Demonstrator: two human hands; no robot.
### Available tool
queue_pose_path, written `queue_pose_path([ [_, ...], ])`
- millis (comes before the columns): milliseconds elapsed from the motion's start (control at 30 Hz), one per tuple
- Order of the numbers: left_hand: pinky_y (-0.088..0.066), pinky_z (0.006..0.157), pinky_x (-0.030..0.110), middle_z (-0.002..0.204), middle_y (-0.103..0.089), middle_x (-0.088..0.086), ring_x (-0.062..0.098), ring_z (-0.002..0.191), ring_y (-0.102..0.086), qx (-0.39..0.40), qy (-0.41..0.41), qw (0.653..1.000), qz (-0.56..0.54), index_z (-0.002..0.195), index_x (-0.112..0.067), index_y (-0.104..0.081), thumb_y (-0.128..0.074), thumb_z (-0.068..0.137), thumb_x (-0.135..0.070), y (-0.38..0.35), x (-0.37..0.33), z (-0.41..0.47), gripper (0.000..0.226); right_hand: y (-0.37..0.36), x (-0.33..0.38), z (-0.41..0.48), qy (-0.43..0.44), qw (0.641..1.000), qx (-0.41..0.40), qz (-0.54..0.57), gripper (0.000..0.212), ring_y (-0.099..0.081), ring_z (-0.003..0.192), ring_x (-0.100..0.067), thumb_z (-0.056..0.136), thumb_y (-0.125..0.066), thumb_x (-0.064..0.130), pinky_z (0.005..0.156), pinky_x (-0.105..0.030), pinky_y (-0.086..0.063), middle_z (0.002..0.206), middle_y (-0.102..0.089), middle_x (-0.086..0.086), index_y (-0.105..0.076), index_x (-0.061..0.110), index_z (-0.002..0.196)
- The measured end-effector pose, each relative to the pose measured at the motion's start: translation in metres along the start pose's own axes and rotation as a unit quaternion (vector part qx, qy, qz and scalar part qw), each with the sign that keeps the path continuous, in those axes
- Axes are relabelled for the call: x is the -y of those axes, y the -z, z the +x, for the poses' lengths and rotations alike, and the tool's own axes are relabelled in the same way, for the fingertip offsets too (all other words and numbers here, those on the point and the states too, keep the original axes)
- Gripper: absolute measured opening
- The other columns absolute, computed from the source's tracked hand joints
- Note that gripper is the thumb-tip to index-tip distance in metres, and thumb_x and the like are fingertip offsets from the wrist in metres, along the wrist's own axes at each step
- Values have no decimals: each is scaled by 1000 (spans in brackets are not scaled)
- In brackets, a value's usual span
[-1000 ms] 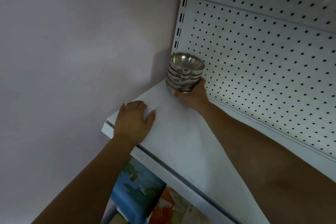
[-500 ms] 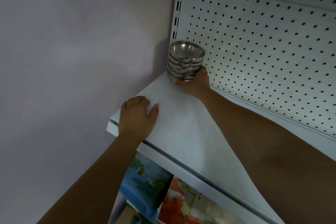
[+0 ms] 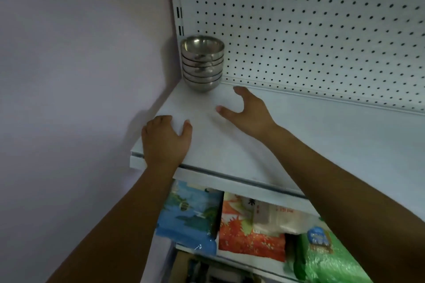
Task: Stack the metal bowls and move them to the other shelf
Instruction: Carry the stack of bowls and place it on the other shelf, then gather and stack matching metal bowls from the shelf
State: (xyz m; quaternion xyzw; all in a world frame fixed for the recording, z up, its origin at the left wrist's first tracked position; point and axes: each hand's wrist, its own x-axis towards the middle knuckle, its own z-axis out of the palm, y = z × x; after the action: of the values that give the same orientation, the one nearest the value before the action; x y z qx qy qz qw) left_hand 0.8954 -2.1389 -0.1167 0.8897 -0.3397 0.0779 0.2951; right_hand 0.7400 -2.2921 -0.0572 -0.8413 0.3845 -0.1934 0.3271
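On the shelf (image 3: pixel 230 156), six stacked metal bowls (image 3: pixel 202 64) stand apart from two empty hands: left hand (image 3: pixel 165 140) resting, right hand (image 3: pixel 248 112) spread.

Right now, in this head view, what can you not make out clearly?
Head view only:
- stack of metal bowls: insides of the lower bowls, hidden by the top bowl.
- left hand: its palm, hidden against the shelf.
- packets below: tops hidden by the shelf; print blurred.
- green bag: cut off by the bottom edge.
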Motion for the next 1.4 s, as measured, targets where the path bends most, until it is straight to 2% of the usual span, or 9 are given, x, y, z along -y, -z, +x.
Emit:
queue_pose_path([
  [167, -47, 103, 42, 129, -64, 10, 28, 121, -59, 8, -32, 991, -132, 130, -14, -65, -54, 93, -51, 10, -3, -16, 53, 8, -7, -93, -24, 998, -51, -14, 82, -35, 150, -17, 92, -68, 58, 118, -27, -27, 163, -39, 2, -37, 22, 158],
  [467, -43, 110, 35, 132, -62, 9, 22, 126, -54, 45, -262, 937, -226, 125, -3, -65, -61, 94, -27, 32, 21, -121, 39, -21, -15, -244, -53, 987, -148, 16, 59, -47, 137, -14, 93, -74, 39, 104, -15, -30, 147, -55, 0, -55, 18, 145],
  [600, -38, 108, 22, 132, -52, -11, 1, 124, -44, 117, -211, 942, -231, 130, -10, -61, -58, 93, -37, 52, 42, -210, 47, -45, -29, -299, -34, 990, -137, 18, 52, -54, 128, -20, 92, -77, 29, 102, -11, -32, 136, -63, -8, -61, 11, 137],
  [767, -32, 105, 11, 137, -55, -5, -6, 123, -39, 209, -125, 956, -165, 136, -11, -57, -63, 90, -40, 77, 83, -307, 55, -76, -51, -361, -57, 998, 34, 16, 57, -46, 141, -19, 92, -75, 40, 110, -17, -28, 150, -55, -4, -59, 16, 142],
  [933, -33, 111, 31, 149, -51, -2, 15, 136, -44, 270, 2, 958, -95, 144, -19, -51, -64, 94, -43, 97, 105, -396, 56, -86, -72, -415, -48, 986, 160, 14, 59, -43, 142, -14, 95, -73, 38, 103, -4, -20, 153, -51, 2, -53, 19, 147],
  [1000, -35, 111, 30, 150, -52, -1, 18, 136, -45, 269, 43, 958, -83, 143, -18, -51, -64, 96, -40, 106, 102, -431, 54, -81, -83, -438, -51, 981, 186, 20, 58, -43, 140, -10, 95, -72, 37, 95, 7, -17, 152, -51, 5, -53, 21, 147],
  [1133, -28, 92, -3, 137, -61, 1, 8, 120, -51, 222, 118, 963, -100, 134, -13, -60, -57, 89, -52, 126, 78, -497, 59, -66, -104, -485, -35, 969, 242, 21, 59, -43, 132, 0, 96, -70, 42, 93, 6, -22, 149, -51, 10, -51, 23, 148],
  [1267, -36, 96, 17, 130, -59, -13, 3, 114, -50, 166, 235, 951, -115, 133, -21, -60, -65, 95, -47, 147, 62, -557, 46, -59, -118, -526, -13, 954, 300, 20, 58, -44, 137, -5, 96, -68, 44, 92, 6, -22, 149, -51, 10, -51, 24, 148],
  [1400, -26, 91, 1, 137, -58, -12, -5, 118, -44, 164, 270, 943, -99, 136, -23, -59, -66, 96, -42, 181, 59, -616, 45, -67, -107, -560, 10, 930, 366, 24, 61, -42, 139, -8, 97, -67, 46, 105, -15, -29, 151, -49, 9, -49, 23, 150],
])
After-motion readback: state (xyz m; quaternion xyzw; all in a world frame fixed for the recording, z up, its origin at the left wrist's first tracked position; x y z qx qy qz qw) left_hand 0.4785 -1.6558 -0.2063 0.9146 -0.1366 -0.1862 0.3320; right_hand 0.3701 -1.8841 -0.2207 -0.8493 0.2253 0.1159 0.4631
